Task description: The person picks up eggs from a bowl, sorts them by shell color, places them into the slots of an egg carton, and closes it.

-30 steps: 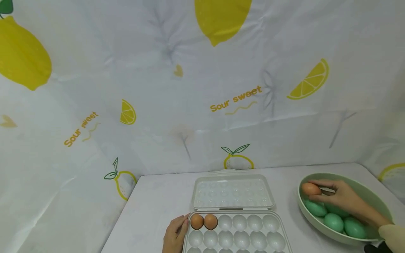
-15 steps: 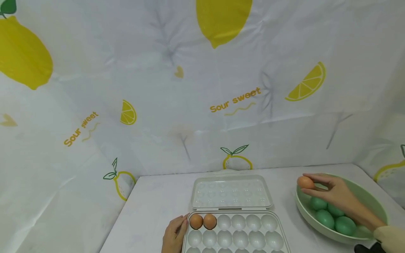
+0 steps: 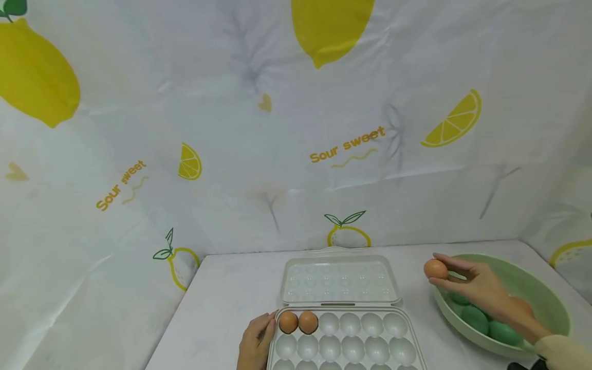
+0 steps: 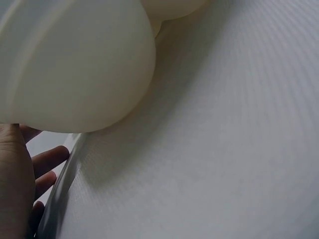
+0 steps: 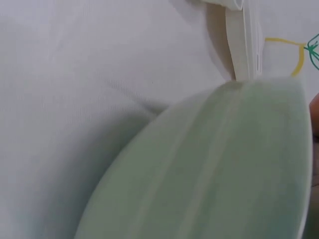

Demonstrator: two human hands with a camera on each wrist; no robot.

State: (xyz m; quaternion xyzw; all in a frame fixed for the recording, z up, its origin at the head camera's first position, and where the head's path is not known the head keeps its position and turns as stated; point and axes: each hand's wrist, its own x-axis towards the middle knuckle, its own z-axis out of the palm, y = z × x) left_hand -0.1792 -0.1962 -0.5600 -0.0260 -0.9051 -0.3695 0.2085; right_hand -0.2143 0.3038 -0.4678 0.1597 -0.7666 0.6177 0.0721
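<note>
My right hand (image 3: 483, 290) pinches a brown egg (image 3: 435, 269) between thumb and fingers, just beyond the left rim of a pale green bowl (image 3: 550, 293). In the bowl lie several green eggs (image 3: 474, 319) and another brown egg (image 3: 522, 305), partly hidden by my forearm. Two brown eggs (image 3: 298, 322) fill the back-left cups of an opened white egg carton (image 3: 353, 349). My left hand (image 3: 254, 339) rests against the carton's left edge. The left wrist view shows its relaxed fingers (image 4: 50, 162) near the carton's rounded underside (image 4: 84, 64). The right wrist view mostly holds the bowl's outer wall (image 5: 209, 169).
The carton's clear lid (image 3: 339, 280) lies folded back toward the wall. Behind the white table (image 3: 222, 293) hangs a lemon-printed sheet (image 3: 250, 149). A strip of table separates carton and bowl.
My right hand has carried the brown egg leftward, from inside the bowl to just past its left rim. The left hand has stayed at the carton's edge.
</note>
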